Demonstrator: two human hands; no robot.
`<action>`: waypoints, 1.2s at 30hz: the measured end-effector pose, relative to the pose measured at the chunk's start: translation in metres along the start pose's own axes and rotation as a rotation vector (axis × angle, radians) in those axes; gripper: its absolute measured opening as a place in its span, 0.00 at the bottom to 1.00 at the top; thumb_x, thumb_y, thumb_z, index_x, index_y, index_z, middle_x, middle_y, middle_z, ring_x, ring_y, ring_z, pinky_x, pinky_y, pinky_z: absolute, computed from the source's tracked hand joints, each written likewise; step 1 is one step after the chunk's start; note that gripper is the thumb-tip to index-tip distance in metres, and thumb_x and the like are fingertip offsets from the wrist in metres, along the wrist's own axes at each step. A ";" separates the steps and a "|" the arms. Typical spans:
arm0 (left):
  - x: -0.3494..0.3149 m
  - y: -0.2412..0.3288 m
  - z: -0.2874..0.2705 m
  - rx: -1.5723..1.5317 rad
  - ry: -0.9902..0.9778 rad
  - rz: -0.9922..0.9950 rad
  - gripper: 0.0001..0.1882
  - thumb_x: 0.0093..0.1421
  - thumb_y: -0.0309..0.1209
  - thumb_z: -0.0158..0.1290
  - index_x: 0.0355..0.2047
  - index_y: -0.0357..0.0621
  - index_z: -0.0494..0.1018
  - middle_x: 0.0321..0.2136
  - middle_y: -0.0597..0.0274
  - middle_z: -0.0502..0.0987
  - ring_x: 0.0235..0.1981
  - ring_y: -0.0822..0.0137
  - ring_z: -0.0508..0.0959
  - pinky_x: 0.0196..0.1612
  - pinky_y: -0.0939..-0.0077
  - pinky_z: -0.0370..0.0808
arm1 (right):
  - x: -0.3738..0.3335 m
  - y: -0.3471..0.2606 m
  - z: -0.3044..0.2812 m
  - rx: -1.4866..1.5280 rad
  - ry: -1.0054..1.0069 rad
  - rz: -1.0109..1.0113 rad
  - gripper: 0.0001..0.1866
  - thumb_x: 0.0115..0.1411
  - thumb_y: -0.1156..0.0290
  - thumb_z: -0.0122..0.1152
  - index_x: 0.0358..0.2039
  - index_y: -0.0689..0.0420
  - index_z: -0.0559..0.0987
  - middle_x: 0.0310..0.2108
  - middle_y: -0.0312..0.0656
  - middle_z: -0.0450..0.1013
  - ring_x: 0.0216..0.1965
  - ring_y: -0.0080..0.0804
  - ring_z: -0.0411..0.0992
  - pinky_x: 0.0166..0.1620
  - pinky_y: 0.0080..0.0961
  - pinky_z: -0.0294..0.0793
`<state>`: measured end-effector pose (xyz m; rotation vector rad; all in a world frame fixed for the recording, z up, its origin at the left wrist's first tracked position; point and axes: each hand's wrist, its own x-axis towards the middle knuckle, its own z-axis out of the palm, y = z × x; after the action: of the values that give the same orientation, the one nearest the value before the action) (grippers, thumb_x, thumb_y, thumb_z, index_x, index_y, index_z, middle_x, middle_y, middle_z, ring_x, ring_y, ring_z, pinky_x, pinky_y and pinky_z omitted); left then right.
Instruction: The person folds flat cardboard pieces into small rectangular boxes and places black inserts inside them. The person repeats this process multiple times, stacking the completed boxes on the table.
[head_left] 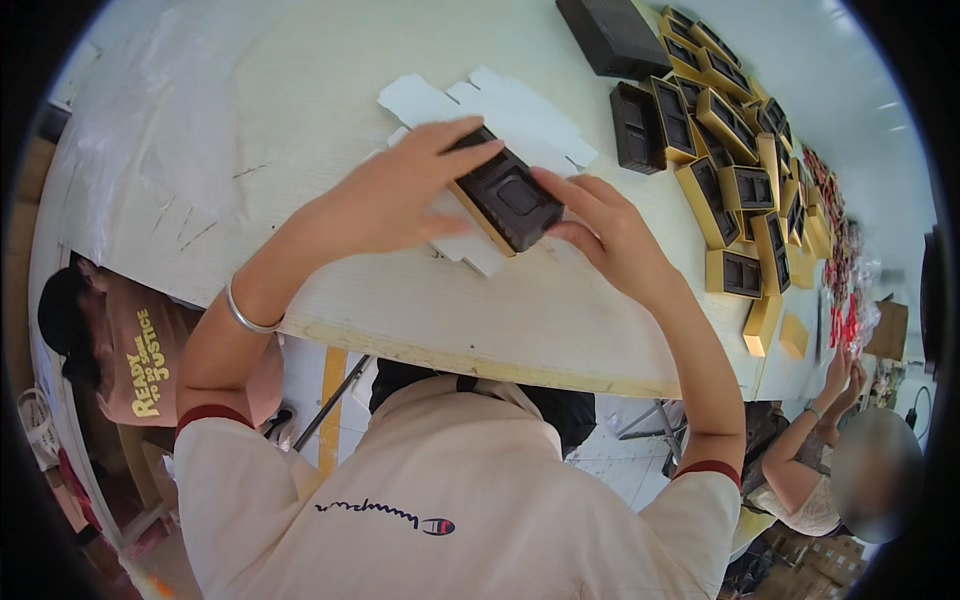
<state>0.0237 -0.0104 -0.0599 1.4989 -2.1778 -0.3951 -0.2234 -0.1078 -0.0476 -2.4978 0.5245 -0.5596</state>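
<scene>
A dark brown plastic tray [520, 203] with moulded compartments sits tilted in or over a narrow gold box [478, 217] above the middle of the table. My right hand [622, 237] grips the tray's right end, index finger on top and thumb against the end. My left hand [385, 190] reaches over the far left end, its fingers stretched out and touching the tray. The left thumb stands apart on the near side and is blurred. Beneath and behind the box lie flat white die-cut cardboard blanks [515, 113].
Gold boxes [735, 187] with dark trays pile up at the right. Beside them stand a loose dark tray [637, 127] and a stack of trays [612, 38]. Clear plastic film [150, 120] covers the left tabletop. Another person's hands [845, 380] work at far right; someone bends at left [150, 350].
</scene>
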 end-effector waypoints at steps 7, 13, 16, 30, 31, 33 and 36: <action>0.006 0.026 0.008 0.089 0.051 -0.104 0.42 0.47 0.47 0.63 0.61 0.50 0.62 0.61 0.49 0.57 0.59 0.44 0.60 0.57 0.56 0.65 | 0.014 0.005 -0.010 -0.147 -0.153 -0.297 0.22 0.50 0.81 0.60 0.49 0.59 0.75 0.34 0.45 0.74 0.36 0.41 0.72 0.39 0.34 0.73; 0.010 0.027 0.011 0.227 0.060 -0.088 0.41 0.44 0.42 0.62 0.61 0.58 0.63 0.60 0.52 0.60 0.54 0.46 0.65 0.48 0.58 0.73 | 0.019 0.004 -0.010 -0.313 -0.188 -0.420 0.23 0.42 0.83 0.61 0.44 0.61 0.77 0.32 0.43 0.75 0.36 0.38 0.74 0.39 0.31 0.74; 0.011 0.025 0.013 0.272 0.074 -0.073 0.41 0.44 0.41 0.62 0.61 0.60 0.63 0.60 0.54 0.60 0.53 0.47 0.65 0.45 0.59 0.75 | 0.020 0.004 -0.010 -0.371 -0.187 -0.464 0.22 0.43 0.80 0.62 0.43 0.61 0.76 0.28 0.41 0.74 0.33 0.37 0.73 0.38 0.30 0.73; 0.006 0.023 0.009 0.293 0.029 -0.087 0.41 0.46 0.45 0.62 0.62 0.61 0.61 0.62 0.54 0.57 0.55 0.42 0.62 0.49 0.56 0.72 | 0.036 0.010 -0.008 -0.309 -0.252 -0.503 0.16 0.46 0.75 0.65 0.38 0.61 0.78 0.26 0.41 0.74 0.31 0.36 0.73 0.35 0.31 0.73; 0.006 0.022 0.008 0.285 0.020 -0.084 0.40 0.48 0.45 0.61 0.62 0.61 0.61 0.63 0.54 0.56 0.56 0.42 0.62 0.50 0.55 0.72 | 0.033 0.012 -0.007 -0.322 -0.237 -0.503 0.15 0.46 0.75 0.64 0.37 0.61 0.77 0.26 0.40 0.74 0.32 0.35 0.73 0.36 0.30 0.73; 0.005 0.020 0.005 0.269 0.002 -0.081 0.39 0.50 0.43 0.60 0.62 0.61 0.60 0.63 0.53 0.55 0.58 0.41 0.60 0.52 0.54 0.71 | 0.028 0.014 -0.007 -0.350 -0.218 -0.512 0.15 0.46 0.75 0.62 0.38 0.61 0.77 0.28 0.40 0.73 0.34 0.34 0.73 0.37 0.29 0.73; 0.003 0.016 0.013 0.289 0.024 -0.079 0.36 0.54 0.41 0.57 0.63 0.60 0.59 0.64 0.52 0.53 0.59 0.40 0.58 0.56 0.52 0.67 | 0.026 0.014 -0.008 -0.407 -0.237 -0.535 0.18 0.46 0.75 0.62 0.41 0.61 0.77 0.32 0.41 0.73 0.36 0.35 0.72 0.39 0.29 0.73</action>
<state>0.0030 -0.0080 -0.0624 1.7348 -2.2353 -0.0878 -0.2089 -0.1343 -0.0423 -3.0585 -0.1514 -0.3597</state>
